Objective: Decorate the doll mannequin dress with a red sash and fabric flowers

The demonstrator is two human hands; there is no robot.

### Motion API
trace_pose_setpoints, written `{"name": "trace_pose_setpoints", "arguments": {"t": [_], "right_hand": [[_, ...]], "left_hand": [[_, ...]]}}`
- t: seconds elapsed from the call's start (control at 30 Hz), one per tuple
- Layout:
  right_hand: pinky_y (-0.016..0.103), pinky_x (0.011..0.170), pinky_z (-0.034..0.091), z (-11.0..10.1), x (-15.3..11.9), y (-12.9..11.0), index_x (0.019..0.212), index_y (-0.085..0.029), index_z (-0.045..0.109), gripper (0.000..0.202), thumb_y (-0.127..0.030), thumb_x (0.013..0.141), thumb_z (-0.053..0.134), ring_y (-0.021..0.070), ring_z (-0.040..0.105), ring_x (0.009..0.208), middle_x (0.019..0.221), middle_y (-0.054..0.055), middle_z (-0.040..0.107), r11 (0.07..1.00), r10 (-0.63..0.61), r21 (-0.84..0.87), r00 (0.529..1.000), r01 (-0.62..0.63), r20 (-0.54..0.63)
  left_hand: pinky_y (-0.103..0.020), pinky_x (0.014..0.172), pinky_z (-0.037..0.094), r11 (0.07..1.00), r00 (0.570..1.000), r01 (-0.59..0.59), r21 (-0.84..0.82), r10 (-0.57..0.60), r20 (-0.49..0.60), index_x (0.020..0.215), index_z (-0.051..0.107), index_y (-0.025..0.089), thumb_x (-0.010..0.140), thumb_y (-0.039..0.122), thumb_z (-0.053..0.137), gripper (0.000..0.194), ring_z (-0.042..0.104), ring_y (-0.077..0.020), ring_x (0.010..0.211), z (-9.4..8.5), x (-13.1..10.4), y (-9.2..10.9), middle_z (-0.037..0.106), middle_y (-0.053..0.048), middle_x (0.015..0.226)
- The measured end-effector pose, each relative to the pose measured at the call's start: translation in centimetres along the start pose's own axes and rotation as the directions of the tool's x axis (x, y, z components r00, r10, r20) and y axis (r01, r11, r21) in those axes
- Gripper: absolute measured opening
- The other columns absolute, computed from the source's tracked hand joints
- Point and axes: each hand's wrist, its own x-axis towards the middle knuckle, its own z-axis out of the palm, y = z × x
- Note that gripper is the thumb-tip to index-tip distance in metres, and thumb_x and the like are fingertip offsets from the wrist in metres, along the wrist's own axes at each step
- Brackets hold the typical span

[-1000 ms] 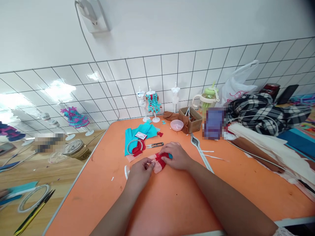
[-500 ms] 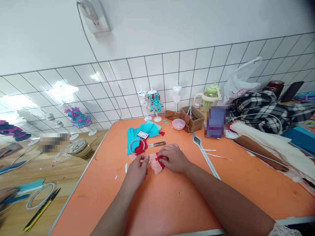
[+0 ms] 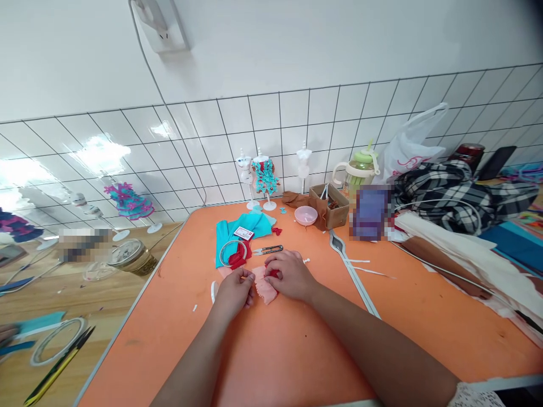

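A small frayed piece of pink cloth (image 3: 266, 289) lies on the orange tabletop between my hands. My right hand (image 3: 292, 275) rests on its right side, fingers curled down over a strip of red cloth (image 3: 274, 273) that shows partly beneath them. At the pink cloth's left edge, my left hand (image 3: 235, 292) has thumb and fingertips pinched together; what they hold is too small to tell. Just beyond my hands lie black-handled thread snips (image 3: 268, 250). Turquoise cloth (image 3: 250, 225), red cloth (image 3: 241, 257) and a clear ring (image 3: 233, 253) sit to the upper left.
Behind stand small white dress forms, one in turquoise ruffles (image 3: 266, 176). A pink bowl (image 3: 306, 215), a cardboard box (image 3: 333, 212) and a green-lidded bottle (image 3: 362, 167) are at the back. A grey zipper (image 3: 354, 277) runs along the right. A co-worker's hand (image 3: 6, 334) shows far left.
My left hand now pinches with thumb and fingers closer together, beside the pink cloth. My right hand covers more of the red strip. The view has shifted slightly.
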Motion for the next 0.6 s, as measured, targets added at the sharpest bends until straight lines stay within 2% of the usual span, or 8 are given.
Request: {"name": "trace_pose_setpoints", "arguments": {"t": [0.2,0.33,0.47,0.6], "right_hand": [[0.037,0.087,0.034,0.1,0.2,0.1,0.078,-0.023,0.062,0.0,-0.023,0.078,0.063,0.018,0.054,0.1,0.106,0.0,0.064,0.994,0.063,0.091,0.998,-0.062,-0.009],[0.036,0.085,0.035,0.4,0.3,-0.1,0.08,-0.024,0.062,0.004,-0.021,0.077,0.062,0.0191,0.055,0.098,0.104,0.0,0.064,0.993,0.094,0.073,0.995,-0.092,-0.023],[0.037,0.087,0.034,1.0,0.1,-0.4,0.095,-0.025,0.057,0.021,-0.021,0.075,0.063,0.0193,0.055,0.097,0.101,0.0,0.064,0.993,0.112,0.044,0.992,-0.109,-0.066],[0.039,0.09,0.035,1.0,0.0,-0.7,0.108,-0.026,0.053,0.035,-0.02,0.075,0.062,0.021,0.053,0.103,0.112,0.003,0.06,0.992,0.117,0.07,0.987,-0.11,-0.107]], "left_hand": [[-0.021,0.038,0.038,0.998,1.0,-0.012,0.063,0.013,-0.015,0.078,0.048,0.021,0.082,0.033,0.042,0.015,0.052,-0.0116,0.037,0.1,-0.2,-0.6,0.055,0.005,0.05],[-0.023,0.045,0.04,0.984,0.997,-0.04,0.174,0.052,-0.06,0.078,0.052,0.022,0.082,0.033,0.041,0.016,0.054,-0.0124,0.038,0.0,-0.4,-0.9,0.058,0.005,0.049],[-0.024,0.047,0.038,0.972,0.995,-0.014,0.236,0.038,-0.095,0.081,0.052,0.022,0.084,0.039,0.04,0.021,0.053,-0.0131,0.036,0.0,-1.0,-0.6,0.057,0.005,0.048],[-0.026,0.048,0.036,0.959,0.985,-0.03,0.281,0.077,-0.157,0.083,0.046,0.023,0.086,0.047,0.037,0.026,0.047,-0.0138,0.034,-0.1,-2.2,0.2,0.052,0.007,0.045]]}}
